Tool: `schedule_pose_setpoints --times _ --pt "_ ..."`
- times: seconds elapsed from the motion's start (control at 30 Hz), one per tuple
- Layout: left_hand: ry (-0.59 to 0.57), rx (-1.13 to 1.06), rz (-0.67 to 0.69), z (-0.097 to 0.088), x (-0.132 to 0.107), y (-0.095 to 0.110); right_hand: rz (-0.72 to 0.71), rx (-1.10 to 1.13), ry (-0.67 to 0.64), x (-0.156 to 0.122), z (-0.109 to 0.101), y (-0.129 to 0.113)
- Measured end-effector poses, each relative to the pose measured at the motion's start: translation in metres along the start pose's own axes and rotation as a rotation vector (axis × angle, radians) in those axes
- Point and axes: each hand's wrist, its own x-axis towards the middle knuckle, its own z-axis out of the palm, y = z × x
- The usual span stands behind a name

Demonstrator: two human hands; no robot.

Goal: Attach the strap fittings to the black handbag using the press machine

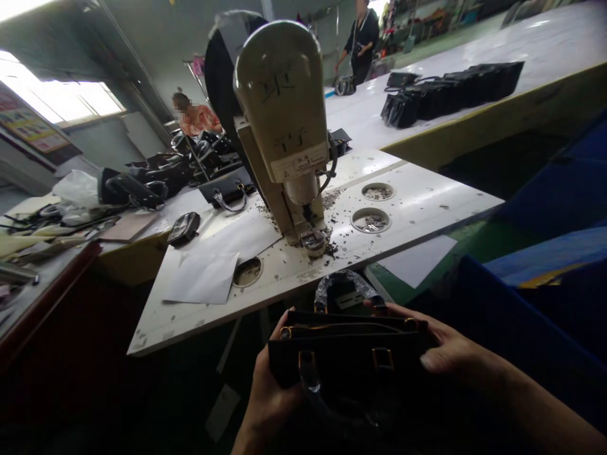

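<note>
**Black handbag held in both hands below the press machine**

A black handbag [348,357] with gold-coloured metal fittings is low in the view, in front of the near edge of the white worktable [427,202], not resting on it. The left hand [270,392] closes around the bag's left end, with the thumb on its front face. The right hand [441,347] grips the right end, fingers over the top edge and thumb against the side. Behind the bag, a handle wrapped in clear plastic [344,287] stands up.

On the worktable, a beige press machine [284,126] stands among dark scraps. A white sheet [203,278] lies to its left. Further back, a row of black bags [450,91] lies on a long table, and two other persons work in the distance.
</note>
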Motion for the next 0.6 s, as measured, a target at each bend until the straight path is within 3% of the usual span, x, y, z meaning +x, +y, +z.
schedule_pose_setpoints --times 0.17,0.3,0.5,0.6 --pt "-0.019 -0.051 0.023 0.005 0.003 0.017 -0.09 -0.014 0.114 -0.001 -0.021 0.01" --pt "0.018 -0.052 -0.005 0.007 0.004 0.018 -0.117 0.009 0.09 -0.001 -0.026 0.013" --pt "0.123 -0.008 -0.051 0.011 0.007 0.005 -0.147 0.025 0.017 0.004 -0.018 0.01" --pt "0.136 0.046 -0.075 0.01 0.008 -0.011 -0.146 -0.112 0.044 0.007 -0.017 0.007"
